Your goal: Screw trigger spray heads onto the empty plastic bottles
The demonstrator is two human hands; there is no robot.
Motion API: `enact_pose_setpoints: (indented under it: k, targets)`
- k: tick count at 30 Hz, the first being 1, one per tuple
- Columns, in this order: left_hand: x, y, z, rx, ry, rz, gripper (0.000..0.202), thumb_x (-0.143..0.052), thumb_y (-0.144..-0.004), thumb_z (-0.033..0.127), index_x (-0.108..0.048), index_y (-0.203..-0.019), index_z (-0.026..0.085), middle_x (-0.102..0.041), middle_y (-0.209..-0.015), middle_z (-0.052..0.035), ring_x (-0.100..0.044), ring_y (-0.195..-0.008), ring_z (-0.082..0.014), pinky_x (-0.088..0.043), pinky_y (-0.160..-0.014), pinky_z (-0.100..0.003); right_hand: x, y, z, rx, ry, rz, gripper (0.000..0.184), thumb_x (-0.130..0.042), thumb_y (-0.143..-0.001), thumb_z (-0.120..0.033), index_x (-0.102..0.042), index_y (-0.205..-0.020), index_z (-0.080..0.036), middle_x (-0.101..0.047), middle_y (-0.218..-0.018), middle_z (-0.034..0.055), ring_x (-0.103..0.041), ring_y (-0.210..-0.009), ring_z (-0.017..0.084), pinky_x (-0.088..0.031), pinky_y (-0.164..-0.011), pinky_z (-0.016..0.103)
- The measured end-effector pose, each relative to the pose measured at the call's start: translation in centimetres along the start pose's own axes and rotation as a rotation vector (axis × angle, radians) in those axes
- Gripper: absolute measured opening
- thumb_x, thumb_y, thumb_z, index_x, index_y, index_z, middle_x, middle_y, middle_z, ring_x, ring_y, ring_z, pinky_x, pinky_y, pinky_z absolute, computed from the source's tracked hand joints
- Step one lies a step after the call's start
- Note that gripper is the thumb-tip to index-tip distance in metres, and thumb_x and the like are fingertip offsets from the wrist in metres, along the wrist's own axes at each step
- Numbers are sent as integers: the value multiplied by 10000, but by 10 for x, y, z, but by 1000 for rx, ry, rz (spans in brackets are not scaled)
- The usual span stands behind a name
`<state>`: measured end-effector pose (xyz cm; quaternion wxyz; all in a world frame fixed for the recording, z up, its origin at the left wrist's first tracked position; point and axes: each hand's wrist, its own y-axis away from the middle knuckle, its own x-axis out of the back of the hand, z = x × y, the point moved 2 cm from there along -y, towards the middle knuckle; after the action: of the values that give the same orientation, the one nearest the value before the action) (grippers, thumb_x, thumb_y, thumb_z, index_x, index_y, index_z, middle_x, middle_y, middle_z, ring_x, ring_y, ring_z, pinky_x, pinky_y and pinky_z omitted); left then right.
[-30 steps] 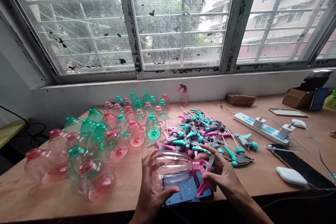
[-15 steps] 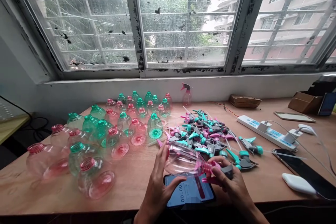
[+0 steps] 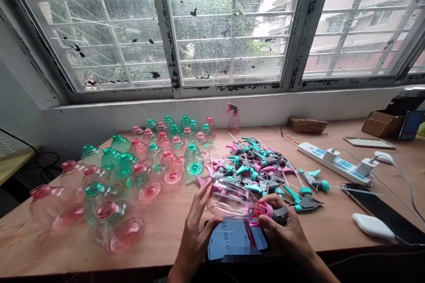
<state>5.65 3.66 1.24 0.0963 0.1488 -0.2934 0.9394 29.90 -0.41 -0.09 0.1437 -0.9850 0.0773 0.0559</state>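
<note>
A clear pink spray bottle (image 3: 229,200) lies on its side between my hands, above the table's front edge. My left hand (image 3: 198,225) is wrapped around its base end. At the neck, my right hand (image 3: 288,230) closes its fingers on the pink and grey spray head (image 3: 279,214), which sits against the bottle's mouth. Whether the collar is fully seated cannot be made out. Beneath the bottle lies a phone (image 3: 226,241) with a running timer on its screen. Just beyond is a heap of pink, teal and grey spray heads (image 3: 255,163) with thin white tubes.
Several open pink and green bottles (image 3: 119,230) stand on the left of the wooden table (image 3: 159,239). An assembled spray bottle (image 3: 234,119) stands by the wall. To the right are a power strip (image 3: 335,163), a dark phone (image 3: 375,208), a white case (image 3: 373,225) and a cardboard box (image 3: 381,124).
My right fingers have shifted around the spray head, and its trigger has turned. The bottle stays in both hands. The whole view has shifted slightly.
</note>
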Motion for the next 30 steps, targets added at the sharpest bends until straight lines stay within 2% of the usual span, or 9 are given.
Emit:
enact_pose_setpoints:
  k: [4,8,11,15,19,26,30]
  targets:
    - [-1,-2,1,-12,-21,43,522,-666,-942,275,-538,-1430,409,-552,-1490,-42,-483,-1424,-281,-404,-1176,-458,-5,0,-3,-53,-83,49,313,-868,-728,-432,-692,-890,-230,-657,-724,-27,-613,-598,159,-588,-557,249]
    - [-1,-2,5,37,-25,24,513,-679,-932,276,-546,-1416,382,-549,-1491,-49,-488,-1420,-283,-394,-1184,-460,-5,0,-2,-92,-46,63,331,-845,-757,-463,-679,-894,-211,-624,-698,-30,-597,-580,158,-595,-547,264]
    - [-1,-2,7,44,-7,7,525,-699,-916,312,-543,-1416,350,-531,-1507,-65,-459,-1439,-304,-372,-1196,-468,-3,-1,1,-98,15,21,336,-827,-781,-468,-669,-922,-208,-617,-691,-31,-605,-590,163,-578,-545,257]
    - [0,-3,2,94,58,46,415,-661,-940,349,-583,-1347,318,-553,-1476,-75,-481,-1418,-309,-406,-1167,-458,-2,-1,3,-117,33,-50,312,-820,-804,-444,-657,-932,-211,-613,-735,-29,-617,-608,152,-570,-552,241]
    - [0,-2,-3,103,93,59,385,-650,-949,361,-588,-1326,314,-557,-1465,-74,-484,-1412,-302,-391,-1174,-450,-2,-1,3,-97,24,-61,286,-819,-813,-425,-660,-927,-217,-618,-748,-32,-611,-617,137,-546,-549,211]
    - [0,5,-4,137,161,42,456,-559,-999,411,-488,-1439,312,-418,-1594,-88,-394,-1478,-306,-306,-1224,-454,-4,0,9,-94,30,-161,308,-833,-804,-406,-667,-991,-225,-643,-807,-19,-622,-681,153,-554,-602,231]
    - [0,4,-4,156,234,49,560,-610,-950,502,-460,-1437,269,-369,-1618,-125,-369,-1489,-335,-324,-1215,-479,-9,0,12,-96,17,-192,301,-805,-826,-422,-653,-1008,-236,-626,-838,-7,-627,-702,180,-590,-614,286]
